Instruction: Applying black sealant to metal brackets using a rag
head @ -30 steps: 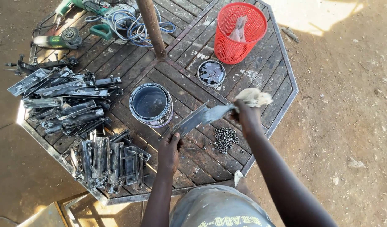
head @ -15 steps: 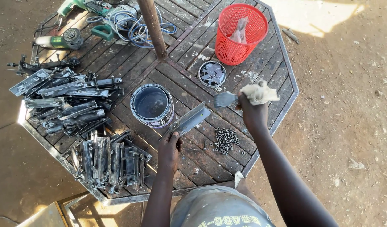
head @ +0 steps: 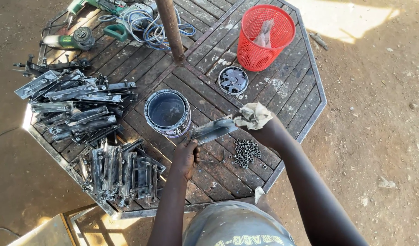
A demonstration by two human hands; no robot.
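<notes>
Fingers (head: 189,146) on flat, grey, paint-wet metal piece (head: 214,130).

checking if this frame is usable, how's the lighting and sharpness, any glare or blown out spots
Head view: mostly even shade and sharp; the bare ground at top right is blown out by sun, a bright glint sits at the slatted octagonal metal table's left edge, and the left hand and right hand look crisp.

red mesh basket (head: 266,38), beige rag (head: 255,115), grey metal strip (head: 214,130), green grinder (head: 66,40)
</notes>
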